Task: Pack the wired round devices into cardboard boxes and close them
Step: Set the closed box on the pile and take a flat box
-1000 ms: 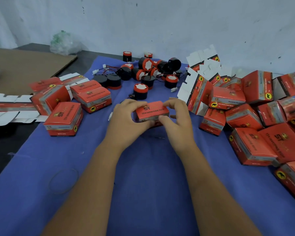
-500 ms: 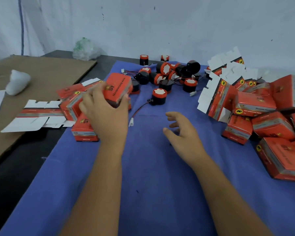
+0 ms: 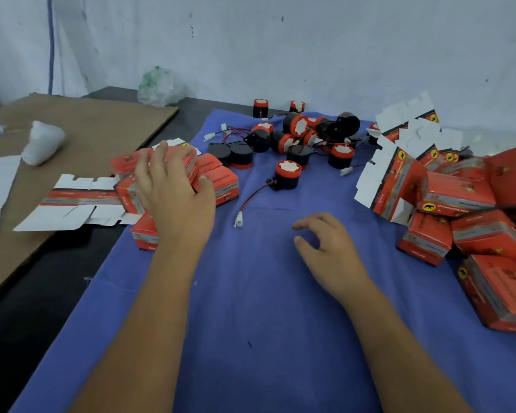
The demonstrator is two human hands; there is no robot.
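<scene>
My left hand (image 3: pixel 173 192) grips a closed red cardboard box (image 3: pixel 185 158) from above, on top of the stack of closed red boxes (image 3: pixel 221 181) at the left edge of the blue cloth (image 3: pixel 265 323). My right hand (image 3: pixel 331 248) hovers over the middle of the cloth, fingers loosely curled, holding nothing. A black round device with a red-and-white cap (image 3: pixel 287 174) stands just beyond both hands. Its red-black wire ends in a white plug (image 3: pixel 238 219). Several more such devices (image 3: pixel 298 129) lie in a tangle at the back.
A heap of red boxes (image 3: pixel 456 192), some with open white flaps, fills the right side. A flat unfolded box blank (image 3: pixel 72 201) lies at the left by a brown cardboard sheet (image 3: pixel 102 126) with a white wad (image 3: pixel 42 143). A plastic bag (image 3: pixel 157 86) sits by the wall.
Both hands held the box at the centre a second ago. My left hand carried it left onto the stack of closed boxes; my right hand let go and stays over the cloth.
</scene>
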